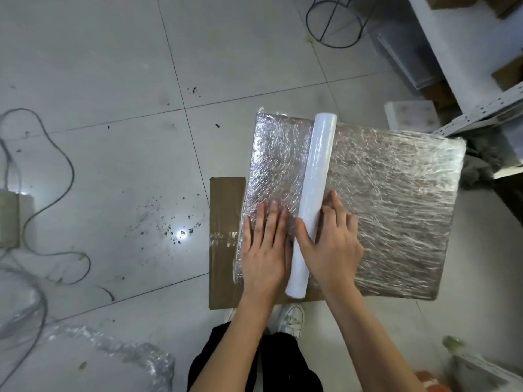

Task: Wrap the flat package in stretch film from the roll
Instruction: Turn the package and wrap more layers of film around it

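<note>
nearest, a shoe (291,321) and dark trousers (254,369) on the tiled floor (113,66). the left hand (263,250) lies flat on the package (382,193), fingers (271,219) straight and close together. the right hand (331,244) rests against the roll (314,199), thumb on its left side, fingers extended on the film at its right. the roll lies across the film-covered package, which sits on flattened cardboard (223,222). far off, a wire frame (334,21) and shelving (467,80).
</note>
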A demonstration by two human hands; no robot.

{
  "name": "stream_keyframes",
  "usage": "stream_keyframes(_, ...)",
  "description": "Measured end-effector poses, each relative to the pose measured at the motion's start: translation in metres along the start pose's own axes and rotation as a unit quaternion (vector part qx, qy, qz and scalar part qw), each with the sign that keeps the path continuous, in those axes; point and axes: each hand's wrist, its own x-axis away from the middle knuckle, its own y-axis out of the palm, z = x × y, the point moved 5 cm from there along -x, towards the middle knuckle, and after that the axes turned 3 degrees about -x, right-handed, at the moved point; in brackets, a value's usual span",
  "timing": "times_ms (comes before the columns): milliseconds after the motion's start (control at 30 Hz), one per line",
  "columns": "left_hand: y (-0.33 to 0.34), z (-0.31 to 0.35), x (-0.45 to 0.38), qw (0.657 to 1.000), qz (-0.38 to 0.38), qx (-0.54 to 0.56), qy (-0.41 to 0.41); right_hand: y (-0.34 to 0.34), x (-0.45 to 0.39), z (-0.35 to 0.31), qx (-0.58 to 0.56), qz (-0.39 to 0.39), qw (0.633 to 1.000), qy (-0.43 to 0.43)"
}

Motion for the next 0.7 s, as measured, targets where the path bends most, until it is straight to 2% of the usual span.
stream_keyframes(167, 0.008, -0.009, 0.003, 1.000, -0.001, 0.001, -0.012, 0.003, 0.003, 0.002, -0.009, 0.012, 1.000, -0.019)
stream_keyframes(333, 0.011, -0.009, 0.008, 1.000, -0.018, 0.014, -0.018, -0.001, 0.008, 0.006, -0.058, -0.006, 0.998, -0.015)
stream_keyframes(500, 0.009, -0.009, 0.015, 0.999, -0.022, 0.007, -0.022, -0.006, 0.017, 0.009, -0.072, -0.015, 0.996, -0.049)
stream_keyframes(633, -0.003, -0.009, 0.013, 0.998, -0.006, 0.058, -0.020, -0.008, 0.015, 0.013, -0.083, -0.010, 0.995, -0.054)
stream_keyframes(700, -0.004, -0.017, 0.015, 0.997, 0.002, 0.050, -0.060, -0.008, 0.011, 0.014, -0.082, -0.010, 0.995, -0.056)
